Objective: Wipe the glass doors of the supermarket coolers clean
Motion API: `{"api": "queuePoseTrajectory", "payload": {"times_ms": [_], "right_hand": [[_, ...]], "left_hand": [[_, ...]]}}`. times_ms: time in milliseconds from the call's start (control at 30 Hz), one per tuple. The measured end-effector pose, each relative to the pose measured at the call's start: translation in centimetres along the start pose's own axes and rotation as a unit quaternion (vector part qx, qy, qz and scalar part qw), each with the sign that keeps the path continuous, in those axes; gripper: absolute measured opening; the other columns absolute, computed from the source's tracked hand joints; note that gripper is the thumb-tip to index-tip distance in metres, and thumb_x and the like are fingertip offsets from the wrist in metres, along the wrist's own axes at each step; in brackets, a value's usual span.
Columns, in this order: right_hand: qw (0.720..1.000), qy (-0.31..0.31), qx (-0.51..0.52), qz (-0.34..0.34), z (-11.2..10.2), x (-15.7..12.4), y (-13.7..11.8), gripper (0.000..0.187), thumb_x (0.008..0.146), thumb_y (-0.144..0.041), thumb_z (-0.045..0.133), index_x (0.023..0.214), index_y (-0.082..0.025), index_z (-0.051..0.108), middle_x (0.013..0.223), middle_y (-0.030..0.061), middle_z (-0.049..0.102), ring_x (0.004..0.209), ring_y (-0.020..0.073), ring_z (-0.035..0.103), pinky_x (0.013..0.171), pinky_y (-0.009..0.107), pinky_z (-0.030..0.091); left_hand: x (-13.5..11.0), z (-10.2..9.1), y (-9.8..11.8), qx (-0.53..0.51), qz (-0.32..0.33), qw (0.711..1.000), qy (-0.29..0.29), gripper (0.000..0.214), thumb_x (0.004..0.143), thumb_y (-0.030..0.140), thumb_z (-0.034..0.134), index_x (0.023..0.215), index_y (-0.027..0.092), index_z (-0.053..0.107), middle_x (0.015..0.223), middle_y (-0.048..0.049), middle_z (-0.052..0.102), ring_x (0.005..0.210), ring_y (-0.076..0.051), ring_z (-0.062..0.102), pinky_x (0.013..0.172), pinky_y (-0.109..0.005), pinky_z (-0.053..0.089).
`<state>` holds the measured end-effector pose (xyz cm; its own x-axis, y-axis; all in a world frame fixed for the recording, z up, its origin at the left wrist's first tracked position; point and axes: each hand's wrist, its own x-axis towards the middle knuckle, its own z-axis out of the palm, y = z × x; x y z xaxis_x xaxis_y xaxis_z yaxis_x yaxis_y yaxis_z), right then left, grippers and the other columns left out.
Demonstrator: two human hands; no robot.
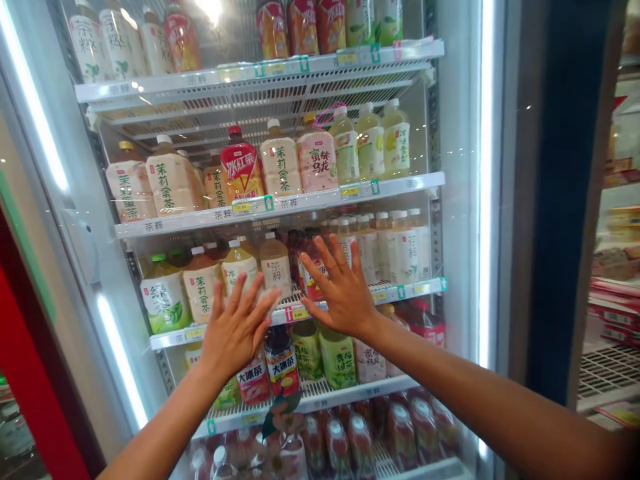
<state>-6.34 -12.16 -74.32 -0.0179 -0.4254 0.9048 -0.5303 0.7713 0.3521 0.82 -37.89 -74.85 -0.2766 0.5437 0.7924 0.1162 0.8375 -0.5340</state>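
Note:
Both arms reach forward toward a lit drinks fridge with several shelves of bottles. My left hand [239,330] has its fingers spread, palm away from me, with nothing in it. It covers part of the third shelf, near a jasmine tea bottle [201,285] and a green-labelled bottle [166,297]. My right hand [340,288] is likewise spread and holds nothing. Behind it stand a dark red bottle [313,283], partly hidden, and white-labelled bottles [403,247]. Whether either hand touches anything, such as a glass door, I cannot tell.
Above are a red iced tea bottle [242,167] and a pink-labelled bottle [318,157] on a white wire shelf [300,199]. More bottles [337,357] stand below. Bright light strips [485,200] run up the sides. At right is another wire rack [607,370] with packages.

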Motion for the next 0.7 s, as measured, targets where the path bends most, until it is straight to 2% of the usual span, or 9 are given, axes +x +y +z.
{"api": "queuePoseTrajectory", "payload": {"times_ms": [67,133,200,267,333,433,567,633,700], "right_hand": [[1.000,-0.003,-0.002,0.002,0.4,-1.1,-0.6,0.102,0.095,-0.056,0.057,0.169,-0.025,-0.005,0.175,0.0124,-0.001,0.162,0.0401,0.003,0.126,0.076,0.012],[1.000,-0.004,-0.004,0.004,0.7,-1.7,-0.9,0.101,0.095,-0.057,0.057,0.169,-0.024,-0.004,0.175,0.0138,0.005,0.162,0.0396,0.004,0.125,0.077,0.013],[1.000,0.001,-0.007,0.005,0.9,-2.0,-1.0,0.101,0.095,-0.057,0.057,0.169,-0.022,-0.002,0.174,0.0153,0.010,0.162,0.0391,0.005,0.125,0.077,0.014],[1.000,0.003,-0.010,0.006,1.0,-2.4,-1.2,0.100,0.095,-0.055,0.057,0.169,-0.020,-0.001,0.174,0.0164,0.013,0.162,0.0385,0.004,0.126,0.076,0.014],[1.000,0.001,-0.011,0.005,1.2,-3.2,-1.6,0.099,0.096,-0.054,0.056,0.169,-0.019,-0.001,0.173,0.0167,0.013,0.162,0.0378,0.004,0.126,0.075,0.014],[1.000,0.001,-0.013,0.004,1.5,-4.8,-2.3,0.097,0.096,-0.052,0.057,0.169,-0.018,0.002,0.173,0.0168,0.013,0.162,0.0370,0.003,0.126,0.075,0.015],[1.000,0.013,-0.009,0.009,2.0,-6.4,-3.1,0.092,0.097,-0.050,0.055,0.169,-0.017,0.009,0.174,0.0147,0.008,0.163,0.0358,0.003,0.128,0.072,0.012],[1.000,0.018,-0.004,0.014,2.2,-6.7,-3.3,0.090,0.098,-0.050,0.055,0.169,-0.017,0.010,0.174,0.0131,0.005,0.163,0.0350,0.003,0.129,0.070,0.010],[1.000,0.023,-0.003,0.019,2.3,-6.9,-3.3,0.089,0.098,-0.050,0.055,0.169,-0.018,0.010,0.174,0.0122,0.005,0.163,0.0343,0.004,0.130,0.069,0.009]], "left_hand": [[2.1,-0.3,-0.9,0.000,-0.078,0.997,0.015,0.082,0.100,0.037,0.053,0.166,0.039,0.005,0.175,-0.0002,-0.002,0.162,-0.026,-0.008,0.133,-0.064,-0.004],[2.5,0.1,0.0,-0.002,-0.117,0.993,0.018,0.081,0.101,0.036,0.052,0.167,0.037,0.005,0.175,-0.0022,-0.004,0.161,-0.029,-0.010,0.131,-0.067,-0.004],[0.1,1.3,2.6,-0.005,-0.076,0.997,0.009,0.081,0.098,0.041,0.055,0.167,0.035,0.012,0.174,-0.0028,0.005,0.162,-0.028,-0.006,0.133,-0.062,-0.007],[-3.8,2.6,5.6,0.000,-0.006,1.000,-0.002,0.079,0.095,0.047,0.060,0.165,0.035,0.024,0.173,-0.0013,0.019,0.163,-0.028,0.002,0.135,-0.057,-0.007],[-6.7,3.2,7.2,0.001,0.039,0.999,-0.015,0.076,0.093,0.050,0.062,0.162,0.036,0.033,0.170,0.0012,0.027,0.163,-0.027,0.007,0.136,-0.055,-0.004],[-6.5,2.4,5.1,-0.015,0.030,0.999,-0.012,0.078,0.094,0.045,0.063,0.164,0.037,0.027,0.173,0.0030,0.017,0.163,-0.023,0.003,0.136,-0.052,-0.005],[-3.0,1.3,0.6,-0.020,-0.130,0.991,0.032,0.077,0.099,0.033,0.055,0.166,0.035,0.016,0.176,-0.0003,-0.004,0.163,-0.025,-0.010,0.132,-0.058,-0.010],[-4.2,2.0,1.5,-0.025,-0.147,0.988,0.035,0.076,0.100,0.031,0.053,0.166,0.035,0.016,0.176,-0.0015,-0.003,0.163,-0.027,-0.009,0.131,-0.061,-0.009],[-7.8,3.0,4.4,-0.039,-0.135,0.990,0.023,0.076,0.099,0.031,0.054,0.166,0.034,0.017,0.176,-0.0027,0.000,0.164,-0.028,-0.006,0.132,-0.059,-0.008]]}}
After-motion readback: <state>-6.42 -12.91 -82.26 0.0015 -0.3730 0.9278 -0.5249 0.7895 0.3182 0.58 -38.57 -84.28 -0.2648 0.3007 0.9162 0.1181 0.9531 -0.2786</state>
